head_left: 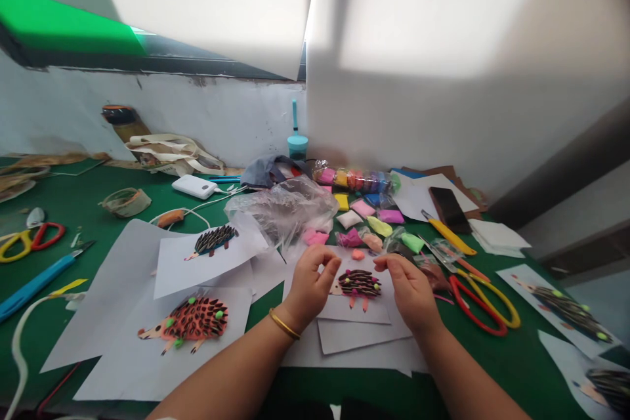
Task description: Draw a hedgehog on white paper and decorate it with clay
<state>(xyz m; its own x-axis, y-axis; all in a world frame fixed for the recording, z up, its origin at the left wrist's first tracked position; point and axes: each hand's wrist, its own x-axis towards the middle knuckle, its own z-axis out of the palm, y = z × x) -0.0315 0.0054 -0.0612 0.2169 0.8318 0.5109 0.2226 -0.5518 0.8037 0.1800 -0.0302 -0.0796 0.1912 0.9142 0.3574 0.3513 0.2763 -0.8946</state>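
Green covers the tabletop (79, 193), with a pale wall (236, 111) behind it and large white panels (394, 46) hanging at the far side. Your hedgehog (361, 283) lies flat on white paper (354, 315), right of centre on the near side, between and just beyond your hands. Its long axis runs left to right; the head points left and the pink legs point toward you. Dark spines cover the back, with pink and yellow-green balls among them.

Your left hand (315, 279) is raised on the left side of the sheet, wrist bent inward, a gold bracelet (284, 325) on the forearm. Its thumb and forefinger curl into a small loop, tips close together; whether they pinch anything cannot be told. Your right hand (408, 292) faces it from the right, fingers half bent and pointing left; its grip is hidden from view. Both forearms come in from the near edge, and the hands are apart.

Beyond the hedgehog you have a pink lump (357, 254) and coloured packets (364, 208). Scissors (457, 269) lie right of your right hand, and a red hedgehog (197, 321), also facing left, lies to the left. Marks on the bag (152, 161), far left, are too small to read.
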